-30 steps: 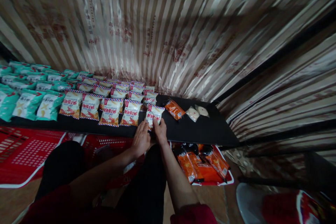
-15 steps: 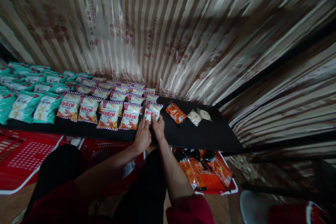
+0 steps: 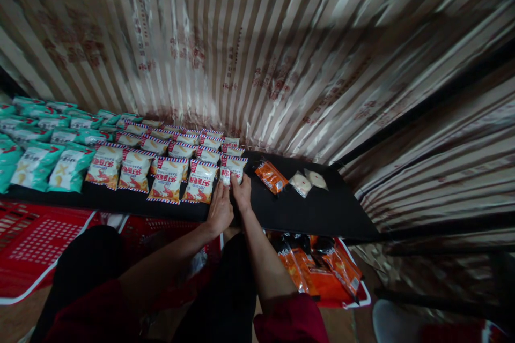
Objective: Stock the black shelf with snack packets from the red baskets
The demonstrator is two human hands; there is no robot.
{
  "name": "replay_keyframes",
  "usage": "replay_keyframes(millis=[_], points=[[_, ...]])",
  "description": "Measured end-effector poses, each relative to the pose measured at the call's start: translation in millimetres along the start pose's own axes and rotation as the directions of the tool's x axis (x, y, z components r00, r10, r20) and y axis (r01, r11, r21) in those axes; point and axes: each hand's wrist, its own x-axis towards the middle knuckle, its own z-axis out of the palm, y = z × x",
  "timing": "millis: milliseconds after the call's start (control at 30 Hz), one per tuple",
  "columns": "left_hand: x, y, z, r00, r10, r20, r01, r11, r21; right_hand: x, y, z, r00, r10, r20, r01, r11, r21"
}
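Observation:
Both my hands are at the front-right snack bag [image 3: 232, 167], a white bag with red lettering and a striped top edge. My left hand [image 3: 220, 209] touches its lower left side, fingers pointing up the shelf. My right hand [image 3: 242, 193] grips its lower right part, with the thumb on its front. Rows of similar bags stand to the left, the nearest being a white and orange bag [image 3: 200, 181]. An orange packet [image 3: 271, 177] lies right of my hands on the black shelf [image 3: 309, 211], beside two clear packets with round white contents [image 3: 301, 184].
Green bags [image 3: 71, 167] fill the left end of the shelf. Below are red baskets [image 3: 44, 241] at left, and another basket [image 3: 364, 293] holding orange packets at right. A striped curtain [image 3: 225, 53] hangs behind; a pale stool [image 3: 396, 321] is at lower right.
The view has shifted slightly. Both hands remain at the same bag, which looks slightly lower between them.

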Motion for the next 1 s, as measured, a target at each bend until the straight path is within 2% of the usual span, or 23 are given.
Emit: replay_keyframes(millis=[233, 400, 600, 867, 1000], points=[[-0.8, 3.8, -2.6, 1.0, -0.023, 0.008, 0.022, 0.998, 0.056, -6.7, 3.6, 6.2, 0.991, -0.031, -0.132, 0.028, 0.999, -0.023], [0.2, 4.8, -4.8, 1.0, -0.01, 0.019, 0.009, 0.998, 0.056, -10.8, 6.3, 6.7, 0.992, -0.113, -0.049, 0.109, 0.991, -0.074], [-1.0, 7.3, -4.1, 0.999, -0.049, 0.023, 0.047, 0.997, 0.068, -11.7, 11.3, 7.4, 0.995, -0.092, -0.024, 0.088, 0.988, -0.128], [-8.8, 10.5, -10.4, 0.999, -0.027, 0.043, 0.025, 0.998, 0.057, -30.3, 12.0, 5.7, 0.98, -0.114, -0.165, 0.089, 0.984, -0.151], [-20.5, 11.7, -14.5, 0.999, -0.015, 0.051, 0.015, 1.0, 0.009, -45.9, 6.8, 1.8, 0.97, -0.145, -0.194, 0.12, 0.983, -0.136]])
